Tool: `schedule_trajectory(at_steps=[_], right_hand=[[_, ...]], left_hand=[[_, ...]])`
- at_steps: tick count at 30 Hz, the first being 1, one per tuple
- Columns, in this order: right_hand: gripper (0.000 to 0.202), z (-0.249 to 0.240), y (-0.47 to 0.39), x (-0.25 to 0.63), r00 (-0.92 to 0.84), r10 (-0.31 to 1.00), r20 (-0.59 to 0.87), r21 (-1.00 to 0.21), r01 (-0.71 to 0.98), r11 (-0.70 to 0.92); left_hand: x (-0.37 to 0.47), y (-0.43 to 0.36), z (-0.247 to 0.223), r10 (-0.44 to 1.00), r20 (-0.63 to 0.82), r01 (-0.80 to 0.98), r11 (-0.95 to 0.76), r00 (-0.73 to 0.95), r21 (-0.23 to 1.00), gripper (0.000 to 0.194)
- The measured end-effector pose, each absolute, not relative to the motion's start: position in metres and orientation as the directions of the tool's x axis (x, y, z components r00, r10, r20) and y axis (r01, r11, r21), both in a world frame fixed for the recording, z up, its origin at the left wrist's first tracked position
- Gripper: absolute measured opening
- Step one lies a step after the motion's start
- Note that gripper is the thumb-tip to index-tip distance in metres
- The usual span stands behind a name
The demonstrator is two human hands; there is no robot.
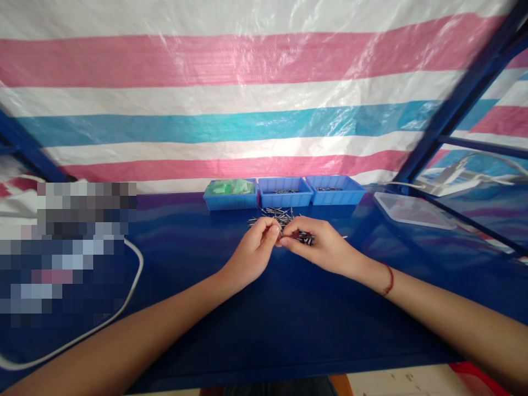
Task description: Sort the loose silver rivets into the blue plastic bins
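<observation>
My left hand (pixel 254 248) is closed in a pinch, thumb against forefinger, with what looks like a thin metal pin (pixel 280 229) at the fingertips. Meeting it from the right, my right hand (pixel 324 242) curls its thumb and fingers together; whatever they grip is hidden. Just beyond both hands lies a loose pile of thin, nail-like metal pins (pixel 277 213) on the blue table (pixel 264 319). More dark metal pieces (pixel 305 237) show in the gap between my right thumb and fingers; whether they lie in the palm or on the table I cannot tell.
Behind the pile stand three blue bins: the left bin (pixel 231 203) holds green packets, the middle bin (pixel 289 199) and right bin (pixel 340 197) hold metal pins. A clear plastic lid (pixel 414 210) lies at right. A white cable (pixel 138 269) curves across the left side.
</observation>
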State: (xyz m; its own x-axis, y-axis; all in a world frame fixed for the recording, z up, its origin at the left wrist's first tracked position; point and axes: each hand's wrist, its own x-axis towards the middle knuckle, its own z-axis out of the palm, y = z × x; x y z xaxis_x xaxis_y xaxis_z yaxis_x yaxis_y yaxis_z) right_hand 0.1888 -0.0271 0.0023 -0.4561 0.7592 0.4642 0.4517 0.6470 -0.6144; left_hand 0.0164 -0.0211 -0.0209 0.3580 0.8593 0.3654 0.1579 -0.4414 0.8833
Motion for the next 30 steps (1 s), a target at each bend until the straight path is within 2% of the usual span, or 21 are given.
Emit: schedule_trajectory(at_steps=[5,12,18,23,26,30], right_hand=[[0.012,0.001,-0.027,0.189,-0.464,0.762,0.451,-0.632,0.437,0.640],[0.013,0.002,-0.028,0.189,-0.442,0.778,0.447,-0.649,0.439,0.622],[0.013,-0.001,-0.026,0.188,-0.460,0.796,0.392,-0.678,0.440,0.588],[0.015,0.002,-0.026,0.189,-0.369,0.816,0.445,-0.672,0.464,0.577],[0.012,0.006,-0.029,0.192,-0.323,0.769,0.551,-0.566,0.532,0.629],[0.012,0.012,-0.034,0.194,-0.434,0.612,0.661,-0.266,0.627,0.733]], left_hand=[[0.017,-0.022,-0.020,0.841,0.356,0.036,-0.405,0.407,0.914,0.017],[0.017,-0.023,-0.014,0.836,0.408,0.101,-0.472,0.367,0.876,0.014],[0.015,-0.021,-0.014,0.858,0.406,0.007,-0.430,0.315,0.903,0.014],[0.014,-0.017,-0.015,0.881,0.382,-0.020,-0.393,0.279,0.919,0.016],[0.012,-0.014,-0.019,0.889,0.360,0.005,-0.377,0.281,0.926,0.016],[0.011,-0.013,-0.021,0.873,0.345,0.103,-0.400,0.344,0.911,0.017]])
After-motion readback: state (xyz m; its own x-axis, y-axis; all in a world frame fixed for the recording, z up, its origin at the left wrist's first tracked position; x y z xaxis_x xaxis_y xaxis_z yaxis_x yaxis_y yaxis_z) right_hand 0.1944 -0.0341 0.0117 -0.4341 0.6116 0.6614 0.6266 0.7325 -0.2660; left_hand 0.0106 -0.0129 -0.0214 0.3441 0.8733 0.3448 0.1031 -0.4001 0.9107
